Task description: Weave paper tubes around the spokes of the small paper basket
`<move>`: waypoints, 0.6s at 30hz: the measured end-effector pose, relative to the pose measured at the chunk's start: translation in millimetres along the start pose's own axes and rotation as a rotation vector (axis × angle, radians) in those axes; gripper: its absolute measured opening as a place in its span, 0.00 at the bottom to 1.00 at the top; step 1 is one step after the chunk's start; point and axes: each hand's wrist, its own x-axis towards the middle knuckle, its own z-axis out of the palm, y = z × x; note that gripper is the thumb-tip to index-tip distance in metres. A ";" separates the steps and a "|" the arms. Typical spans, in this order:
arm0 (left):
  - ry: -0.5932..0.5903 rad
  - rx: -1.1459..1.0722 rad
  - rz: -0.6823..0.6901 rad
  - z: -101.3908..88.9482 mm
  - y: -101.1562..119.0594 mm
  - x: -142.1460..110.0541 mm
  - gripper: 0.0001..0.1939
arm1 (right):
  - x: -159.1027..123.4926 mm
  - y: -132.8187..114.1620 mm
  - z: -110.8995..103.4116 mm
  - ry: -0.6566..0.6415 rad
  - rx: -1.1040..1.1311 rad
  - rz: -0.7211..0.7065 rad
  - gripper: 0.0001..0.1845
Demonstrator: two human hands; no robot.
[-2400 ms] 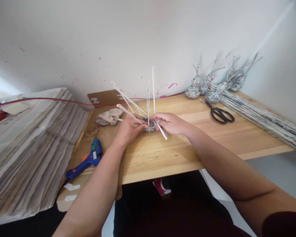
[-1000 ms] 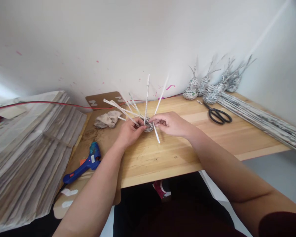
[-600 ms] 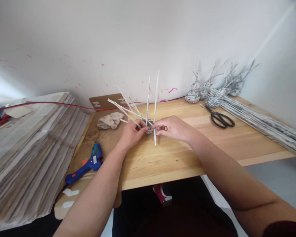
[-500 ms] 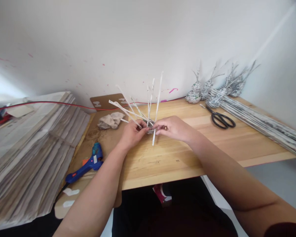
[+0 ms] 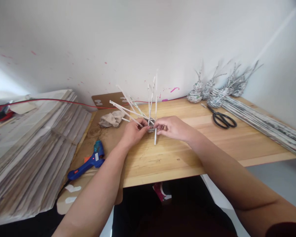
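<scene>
A small woven newspaper piece (image 5: 151,129) with several rolled-paper tubes standing out of it sits between my hands above the wooden table. My left hand (image 5: 135,132) is closed on its left side, thumb pressed at the near rim. With thumb and fingers pinched, my right hand (image 5: 169,127) grips a white paper tube (image 5: 155,139) at the right side of the weave. That tube's lower end points down toward me; its upper part rises blurred against the wall. Other tubes (image 5: 124,108) fan out up and to the left. My fingers hide part of the weave.
A blue glue gun (image 5: 87,164) lies on cardboard (image 5: 88,138) at left, near a crumpled cloth (image 5: 111,119). A tall newspaper stack (image 5: 44,154) is further left. Black scissors (image 5: 222,119), woven gourd-like pieces (image 5: 195,93) and a bundle of paper tubes (image 5: 259,121) lie at right.
The paper tube in my right hand has swung from a slant to nearly upright, its top moving left. My left hand keeps its hold; the whole view has shifted slightly.
</scene>
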 end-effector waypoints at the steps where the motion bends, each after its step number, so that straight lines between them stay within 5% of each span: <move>1: 0.001 0.000 0.002 0.0 0.1 -0.1 0.08 | 0.0 -0.1 0.7 0.003 -0.002 0.001 0.09; 18: 0.051 0.244 0.290 8.8 16.2 -7.3 0.04 | 1.8 -6.6 12.8 0.196 -0.232 0.095 0.12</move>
